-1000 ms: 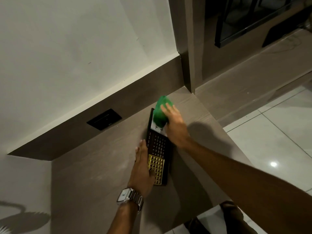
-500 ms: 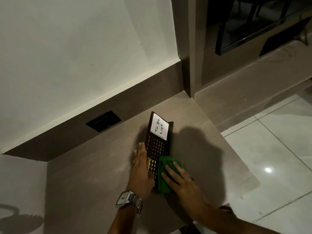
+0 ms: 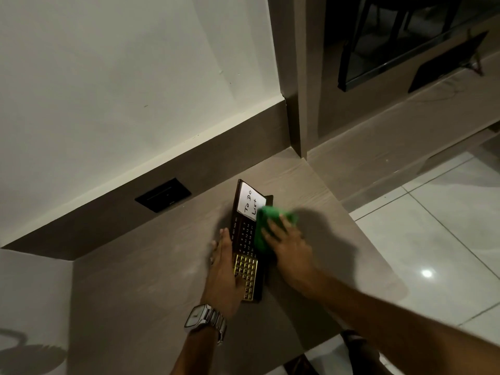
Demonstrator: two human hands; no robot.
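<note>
A long dark desk calendar board [image 3: 244,239] lies flat on the brown wooden counter [image 3: 151,280]. It has a white "To Do List" panel at its far end, date numbers in the middle and a gold grid at the near end. My left hand [image 3: 223,272], with a steel watch on the wrist, lies flat against the board's left edge with straight fingers. My right hand [image 3: 288,246] presses a green cloth [image 3: 263,226] onto the board's right side, fingers spread over the cloth.
A black wall socket [image 3: 163,194] sits in the dark backsplash to the left. The counter ends at a dark pillar [image 3: 295,125] at the back right. White floor tiles [image 3: 438,226] lie to the right, below the counter's edge.
My right hand has slid the green cloth from the board's near end up along its right side toward the white panel. My left hand has stayed on the left edge.
</note>
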